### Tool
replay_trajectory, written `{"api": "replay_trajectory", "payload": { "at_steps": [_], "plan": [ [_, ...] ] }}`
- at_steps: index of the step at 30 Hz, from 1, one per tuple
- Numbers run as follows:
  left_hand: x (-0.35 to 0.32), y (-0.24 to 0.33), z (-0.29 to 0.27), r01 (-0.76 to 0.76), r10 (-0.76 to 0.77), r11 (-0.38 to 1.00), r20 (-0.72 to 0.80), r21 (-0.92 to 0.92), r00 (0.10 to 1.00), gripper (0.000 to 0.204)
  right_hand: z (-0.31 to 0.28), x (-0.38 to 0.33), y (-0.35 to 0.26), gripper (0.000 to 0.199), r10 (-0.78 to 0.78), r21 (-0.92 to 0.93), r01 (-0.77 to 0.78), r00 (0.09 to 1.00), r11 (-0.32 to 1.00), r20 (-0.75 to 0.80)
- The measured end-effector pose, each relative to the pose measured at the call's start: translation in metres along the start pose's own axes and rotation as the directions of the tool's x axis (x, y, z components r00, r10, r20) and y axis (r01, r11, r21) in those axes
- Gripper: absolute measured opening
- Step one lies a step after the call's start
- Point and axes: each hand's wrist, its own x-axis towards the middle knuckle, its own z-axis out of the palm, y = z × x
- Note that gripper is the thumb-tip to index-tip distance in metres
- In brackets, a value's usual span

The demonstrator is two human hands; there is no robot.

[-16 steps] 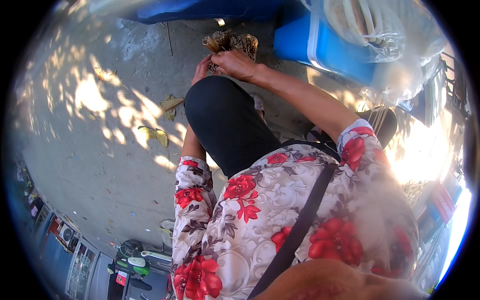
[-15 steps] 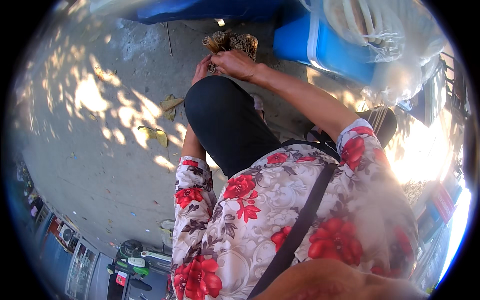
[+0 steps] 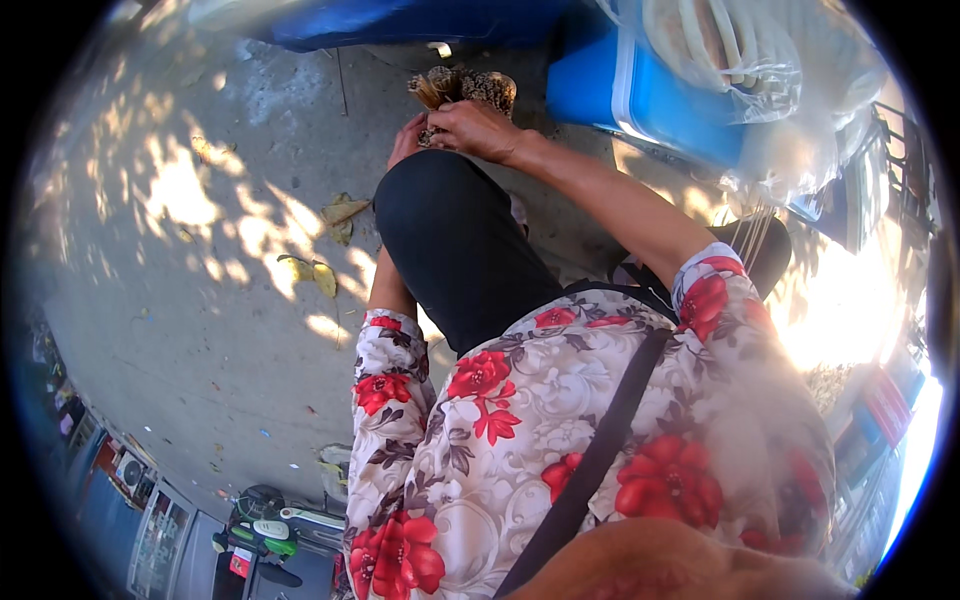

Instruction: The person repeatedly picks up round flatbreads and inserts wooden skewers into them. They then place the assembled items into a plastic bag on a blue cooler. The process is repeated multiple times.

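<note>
Bundles of thin brown sticks (image 3: pixel 492 90) stand past my raised knee (image 3: pixel 445 205), their cut ends facing up. Against their near side is my right hand (image 3: pixel 473 130), its fingers bent and closed on a smaller stick bundle (image 3: pixel 431 91) that leans left. My left hand (image 3: pixel 404 139) meets it from the left, fingers curled in at the lower part of that bundle. The knee hides much of the left hand and wrist, and the lower ends of the sticks are out of sight.
A blue tub (image 3: pixel 585 85) with a white rim sits at the right, beside clear plastic bags (image 3: pixel 770 70). A dark blue object (image 3: pixel 400 22) runs along the far edge. Dry leaves (image 3: pixel 325 278) lie on sunlit concrete (image 3: pixel 180 330). A green-and-white machine (image 3: pixel 270 535) stands lower left.
Both hands stay at the sticks with only slight finger movement. The left fingers have shifted slightly right, and the small bundle is a little more visible above the right hand.
</note>
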Motion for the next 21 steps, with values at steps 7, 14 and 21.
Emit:
{"api": "replay_trajectory", "payload": {
  "at_steps": [7,14,21],
  "plan": [
    [0.009,0.012,-0.006,0.115,-0.119,0.991,0.061,0.07,0.991,0.034,-0.069,0.004,-0.05,0.016,-0.22,-0.066,0.21,0.95,0.975,-0.222],
    [0.009,-0.004,-0.009,0.133,-0.131,0.991,0.078,-0.017,0.988,0.033,-0.162,-0.03,-0.107,0.018,-0.191,-0.007,0.202,0.913,0.979,-0.36],
    [0.01,-0.043,-0.027,0.249,-0.246,0.871,0.061,-0.423,0.967,0.032,-0.187,-0.088,-0.087,0.02,0.135,0.273,0.031,0.81,0.962,-0.571]
  ]
}}
